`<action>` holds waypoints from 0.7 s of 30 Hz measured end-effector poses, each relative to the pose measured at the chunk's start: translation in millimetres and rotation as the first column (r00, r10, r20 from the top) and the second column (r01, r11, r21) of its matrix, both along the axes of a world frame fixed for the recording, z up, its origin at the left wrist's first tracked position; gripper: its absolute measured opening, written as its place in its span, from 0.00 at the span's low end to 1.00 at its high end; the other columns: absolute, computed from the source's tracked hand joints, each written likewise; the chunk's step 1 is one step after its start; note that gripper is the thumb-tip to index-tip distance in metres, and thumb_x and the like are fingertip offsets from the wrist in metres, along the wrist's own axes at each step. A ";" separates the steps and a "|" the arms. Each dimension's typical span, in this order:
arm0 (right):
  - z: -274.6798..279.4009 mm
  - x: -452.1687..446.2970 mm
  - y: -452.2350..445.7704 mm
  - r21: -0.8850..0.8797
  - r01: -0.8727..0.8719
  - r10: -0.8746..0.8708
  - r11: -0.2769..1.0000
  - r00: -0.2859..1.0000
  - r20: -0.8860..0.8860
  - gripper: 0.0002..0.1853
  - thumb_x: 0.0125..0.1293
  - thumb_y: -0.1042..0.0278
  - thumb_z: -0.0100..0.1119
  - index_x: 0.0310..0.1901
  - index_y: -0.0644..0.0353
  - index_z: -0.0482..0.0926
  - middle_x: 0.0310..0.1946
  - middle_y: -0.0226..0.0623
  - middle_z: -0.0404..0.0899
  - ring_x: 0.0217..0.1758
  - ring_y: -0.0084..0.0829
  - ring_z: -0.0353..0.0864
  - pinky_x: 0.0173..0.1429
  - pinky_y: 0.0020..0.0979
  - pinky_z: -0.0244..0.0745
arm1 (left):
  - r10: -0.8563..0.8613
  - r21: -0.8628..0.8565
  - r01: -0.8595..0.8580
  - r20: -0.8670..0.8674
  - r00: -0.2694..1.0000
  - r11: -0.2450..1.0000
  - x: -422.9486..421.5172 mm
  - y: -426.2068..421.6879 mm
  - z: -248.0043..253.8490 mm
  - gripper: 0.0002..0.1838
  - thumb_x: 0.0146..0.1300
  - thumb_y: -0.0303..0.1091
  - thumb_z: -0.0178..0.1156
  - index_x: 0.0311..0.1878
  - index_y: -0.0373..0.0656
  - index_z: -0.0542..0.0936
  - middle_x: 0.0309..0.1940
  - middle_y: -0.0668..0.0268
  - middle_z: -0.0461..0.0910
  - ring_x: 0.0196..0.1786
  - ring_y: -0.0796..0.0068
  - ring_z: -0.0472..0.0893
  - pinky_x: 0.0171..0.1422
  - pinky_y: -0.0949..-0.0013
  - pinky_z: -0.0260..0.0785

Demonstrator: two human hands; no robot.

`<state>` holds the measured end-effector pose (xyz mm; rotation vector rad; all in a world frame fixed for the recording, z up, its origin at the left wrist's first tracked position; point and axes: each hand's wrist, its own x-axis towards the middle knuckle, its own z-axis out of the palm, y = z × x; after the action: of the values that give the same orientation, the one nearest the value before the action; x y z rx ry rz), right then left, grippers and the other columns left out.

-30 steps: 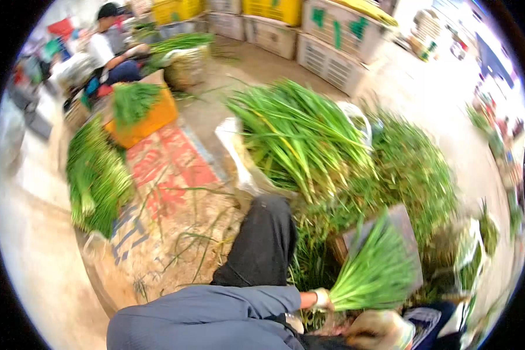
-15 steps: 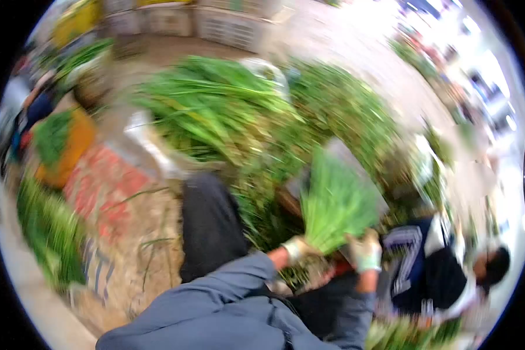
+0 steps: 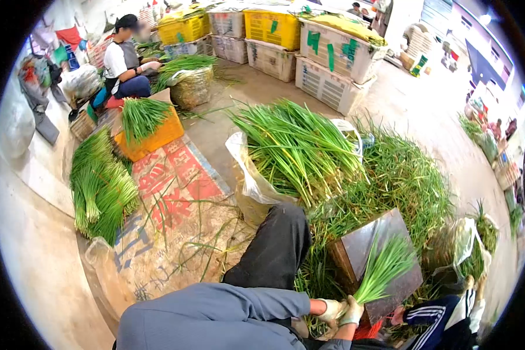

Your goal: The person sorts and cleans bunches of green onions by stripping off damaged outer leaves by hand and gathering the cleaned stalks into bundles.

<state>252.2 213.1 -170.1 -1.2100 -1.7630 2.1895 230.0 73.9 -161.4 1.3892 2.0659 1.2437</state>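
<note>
A bunch of green chives leans over the dark top of a wooden block, its leaves pointing up and to the right. My right hand, in a pale glove, is closed around the pale stem ends. Pressed against it, my left hand, also gloved, is closed at the same end of the bunch; its fingers are partly hidden. A large heap of loose chives surrounds the block. Beyond my knee, a pile of long chives lies on an open plastic sack.
Finished-looking bunches lie at left beside an orange crate. Flattened cardboard covers the floor. Stacked crates stand behind. One person sits at back left; another person's striped sleeve is close on my right.
My hands have come together at the stem ends; before, they were apart with the bunch fanned between them. The bunch looks narrower. My view has swung left, showing more of the back left.
</note>
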 end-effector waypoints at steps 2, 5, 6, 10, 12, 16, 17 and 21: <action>14.6 -0.2 18.6 0.117 0.135 -0.142 0.984 0.988 0.054 0.20 0.55 0.78 0.65 0.51 0.67 0.74 0.34 0.38 0.77 0.31 0.34 0.78 0.39 0.39 0.76 | -0.087 -0.136 0.174 0.490 0.868 0.975 -18.9 -19.7 54.2 0.54 0.46 0.55 0.76 0.73 0.38 0.63 0.58 0.52 0.80 0.60 0.58 0.79 0.63 0.60 0.72; 55.1 0.4 38.8 0.076 0.039 -0.035 0.996 0.998 -0.055 0.22 0.55 0.78 0.64 0.52 0.67 0.71 0.29 0.38 0.75 0.26 0.32 0.76 0.33 0.34 0.75 | 0.093 -0.040 -0.093 0.719 0.689 0.995 -46.1 -32.4 67.7 0.41 0.57 0.50 0.71 0.68 0.34 0.71 0.63 0.52 0.78 0.63 0.62 0.79 0.67 0.61 0.70; 77.6 1.4 31.6 0.145 0.053 -0.038 0.988 0.994 -0.104 0.23 0.55 0.79 0.64 0.53 0.68 0.70 0.29 0.37 0.75 0.24 0.30 0.75 0.30 0.30 0.73 | 0.227 -0.100 -0.209 0.589 0.775 0.973 -55.6 -31.1 55.7 0.43 0.58 0.52 0.71 0.70 0.34 0.69 0.61 0.54 0.79 0.58 0.65 0.81 0.62 0.62 0.73; 44.2 1.7 35.8 0.392 -0.004 0.056 0.920 0.991 -0.120 0.29 0.52 0.78 0.68 0.57 0.69 0.70 0.37 0.42 0.79 0.32 0.34 0.78 0.38 0.37 0.75 | 0.243 -0.171 -0.246 0.922 0.300 0.954 -56.3 -36.2 50.3 0.51 0.61 0.53 0.70 0.77 0.33 0.57 0.53 0.61 0.81 0.41 0.75 0.78 0.42 0.70 0.73; 48.7 2.5 29.7 0.205 -0.285 0.232 0.936 0.940 0.249 0.31 0.49 0.74 0.71 0.56 0.73 0.73 0.46 0.48 0.81 0.44 0.39 0.81 0.52 0.37 0.76 | 0.232 -0.206 -0.125 0.941 0.247 0.970 -43.3 -19.9 23.8 0.56 0.61 0.56 0.70 0.79 0.34 0.49 0.52 0.58 0.81 0.40 0.71 0.78 0.44 0.67 0.73; 5.9 16.6 -22.6 0.676 -0.567 0.498 0.471 0.803 0.327 0.24 0.60 0.59 0.68 0.56 0.59 0.78 0.46 0.41 0.83 0.45 0.37 0.83 0.46 0.35 0.81 | 0.106 -0.059 -0.163 0.948 0.301 0.985 -44.8 -9.7 25.7 0.25 0.62 0.52 0.69 0.50 0.38 0.85 0.43 0.62 0.85 0.44 0.65 0.81 0.52 0.61 0.75; 28.9 21.6 -41.5 0.618 -0.610 0.486 0.497 0.785 0.385 0.20 0.60 0.60 0.65 0.53 0.60 0.79 0.46 0.46 0.83 0.44 0.45 0.83 0.45 0.41 0.81 | 0.469 -0.460 -0.109 0.821 0.325 0.881 -54.3 -9.5 107.0 0.23 0.62 0.49 0.69 0.48 0.36 0.84 0.42 0.60 0.85 0.44 0.64 0.82 0.52 0.59 0.76; 107.0 38.8 -76.2 0.611 -0.491 0.410 0.621 0.868 0.281 0.33 0.56 0.71 0.58 0.66 0.64 0.65 0.53 0.60 0.78 0.49 0.57 0.83 0.50 0.49 0.80 | 0.324 -0.222 -0.519 0.939 0.113 0.825 -74.2 -3.2 101.0 0.20 0.53 0.32 0.75 0.47 0.34 0.81 0.37 0.58 0.82 0.40 0.59 0.82 0.51 0.53 0.78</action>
<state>291.0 136.9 -63.1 -0.7613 -2.8055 1.3662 155.8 70.7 -60.4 -0.2364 1.3576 1.8448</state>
